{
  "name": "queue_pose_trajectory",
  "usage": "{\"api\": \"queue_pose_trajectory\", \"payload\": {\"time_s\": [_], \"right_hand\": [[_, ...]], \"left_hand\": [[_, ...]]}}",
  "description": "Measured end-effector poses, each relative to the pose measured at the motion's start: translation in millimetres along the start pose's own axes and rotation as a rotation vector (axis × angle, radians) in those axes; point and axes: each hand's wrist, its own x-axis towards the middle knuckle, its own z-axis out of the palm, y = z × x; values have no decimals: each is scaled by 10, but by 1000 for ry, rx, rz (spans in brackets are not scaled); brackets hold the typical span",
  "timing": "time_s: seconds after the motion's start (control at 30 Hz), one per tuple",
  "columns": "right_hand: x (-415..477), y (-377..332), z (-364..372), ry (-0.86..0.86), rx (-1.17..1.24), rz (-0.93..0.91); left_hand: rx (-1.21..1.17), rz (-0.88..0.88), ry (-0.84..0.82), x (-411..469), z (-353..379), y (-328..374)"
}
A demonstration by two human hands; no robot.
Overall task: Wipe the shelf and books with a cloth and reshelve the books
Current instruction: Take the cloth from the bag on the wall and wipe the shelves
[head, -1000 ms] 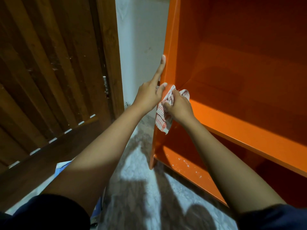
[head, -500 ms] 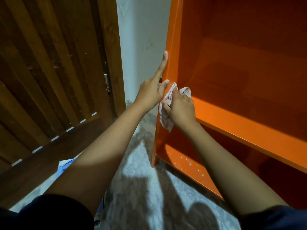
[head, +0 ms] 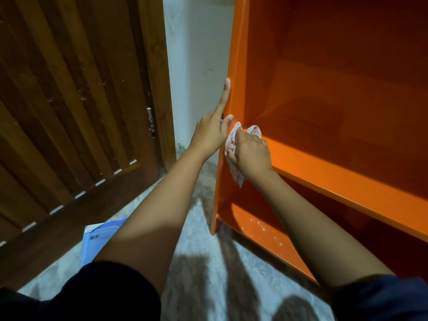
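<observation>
At the far left, a brown slatted wooden door (head: 69,112) is seen, and near its foot a blue book (head: 97,243) is laid flat on the speckled floor (head: 199,239), partly hidden by the left arm. Next, the left hand (head: 209,136) is set against the front edge of the left side panel of the orange shelf (head: 347,181), its grip open, the forefinger stretched straight up the edge and the thumb pressed on it. Just right of it, a red-and-white patterned cloth (head: 232,141) is gripped by the right hand (head: 251,156) and pressed into the left front corner of the middle board. Lower down, white specks are scattered on the bottom board (head: 259,230).
</observation>
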Motion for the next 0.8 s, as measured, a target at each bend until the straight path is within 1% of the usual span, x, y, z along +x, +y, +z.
{"api": "queue_pose_trajectory", "payload": {"time_s": [0.17,0.33,0.5,0.63,0.8], "right_hand": [[-130,115,-54,-29,-11,-33],[-356,334,-186,-21,20,-20],[-611,530,-335,-8,69,44],[-817,711,-436,-3,72,103],[-1063,928,-552,13,66,132]], "left_hand": [[29,-17,31,-36,36,106],[52,-83,67,-51,57,204],[32,-103,28,-55,45,221],[41,-124,44,-75,48,229],[30,-140,45,-83,50,226]]}}
